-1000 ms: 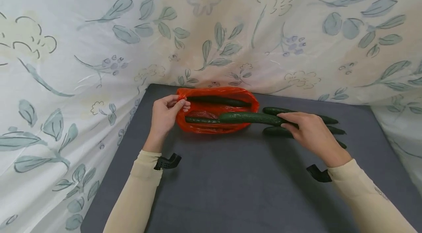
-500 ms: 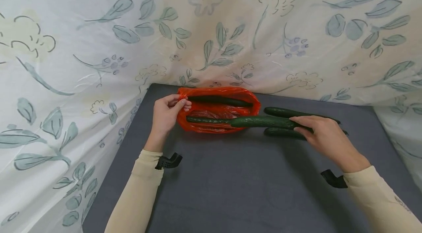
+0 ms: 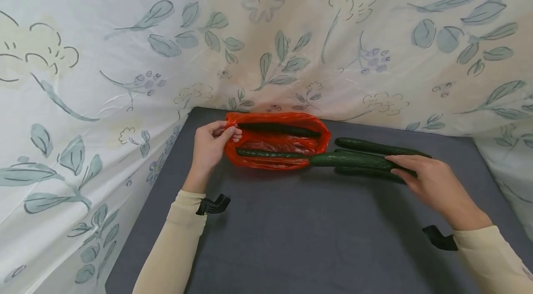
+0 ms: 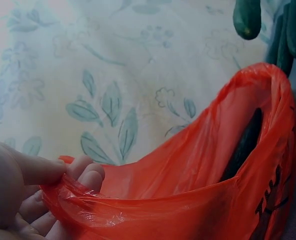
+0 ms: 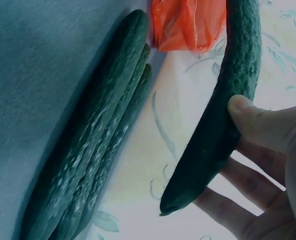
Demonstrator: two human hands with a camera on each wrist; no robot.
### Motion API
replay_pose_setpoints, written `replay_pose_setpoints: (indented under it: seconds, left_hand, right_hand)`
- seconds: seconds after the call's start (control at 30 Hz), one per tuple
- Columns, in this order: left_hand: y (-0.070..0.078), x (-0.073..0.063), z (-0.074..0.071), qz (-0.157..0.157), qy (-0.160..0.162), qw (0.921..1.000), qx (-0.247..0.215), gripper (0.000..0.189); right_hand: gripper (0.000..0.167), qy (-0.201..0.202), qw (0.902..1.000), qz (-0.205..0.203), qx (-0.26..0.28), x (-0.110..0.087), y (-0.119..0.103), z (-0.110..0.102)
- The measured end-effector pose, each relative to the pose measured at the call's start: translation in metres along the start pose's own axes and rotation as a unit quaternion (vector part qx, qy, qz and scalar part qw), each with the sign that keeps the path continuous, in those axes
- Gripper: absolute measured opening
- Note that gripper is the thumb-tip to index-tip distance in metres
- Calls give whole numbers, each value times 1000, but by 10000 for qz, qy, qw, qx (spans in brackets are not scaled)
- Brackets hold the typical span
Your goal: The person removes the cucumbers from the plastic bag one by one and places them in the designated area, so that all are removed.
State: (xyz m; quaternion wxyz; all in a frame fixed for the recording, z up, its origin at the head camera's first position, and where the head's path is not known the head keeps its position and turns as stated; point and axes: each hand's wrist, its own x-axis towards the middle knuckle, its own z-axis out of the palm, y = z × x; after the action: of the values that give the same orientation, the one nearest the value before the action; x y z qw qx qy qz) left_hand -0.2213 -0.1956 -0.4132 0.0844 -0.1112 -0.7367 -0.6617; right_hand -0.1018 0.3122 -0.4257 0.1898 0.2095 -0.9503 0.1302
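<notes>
At the left end of an orange-red plastic bag, my left hand pinches the rim between thumb and fingers. The left wrist view shows the bag's film stretched from that pinch. Inside the open bag lie a dark green cucumber at the back and another cucumber along the front. My right hand grips a further cucumber near its right end, thumb on one side and fingers on the other. Its left tip overlaps the bag's right rim in the head view.
Several cucumbers lie side by side on the dark grey table, right of the bag and partly under the held one in the head view. A floral-print cloth hangs along the table's back and sides.
My right hand has moved rightward and slightly toward me, drawing the held cucumber from over the bag to its right rim. My left hand keeps its place on the bag.
</notes>
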Motion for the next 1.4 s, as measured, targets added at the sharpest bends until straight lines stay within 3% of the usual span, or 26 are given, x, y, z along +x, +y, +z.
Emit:
replay_pose_setpoints:
  seconds: [0.23, 0.57, 1.1, 1.4]
  left_hand:
    - [-2, 1, -2, -16, 32, 10000, -45, 19]
    - [-1, 0, -3, -159, 71, 9998, -43, 22]
    - [1, 5, -6, -14, 49, 10000, 74, 23]
    - [0, 5, -8, -61, 49, 9999, 63, 22]
  right_hand:
    - [61, 140, 9999, -38, -84, -10, 10, -4]
    - [61, 39, 9993, 65, -356, -27, 27, -5]
    - [53, -430, 9979, 427, -231, -54, 51, 13]
    - [52, -619, 9971, 424, -105, -67, 63, 27]
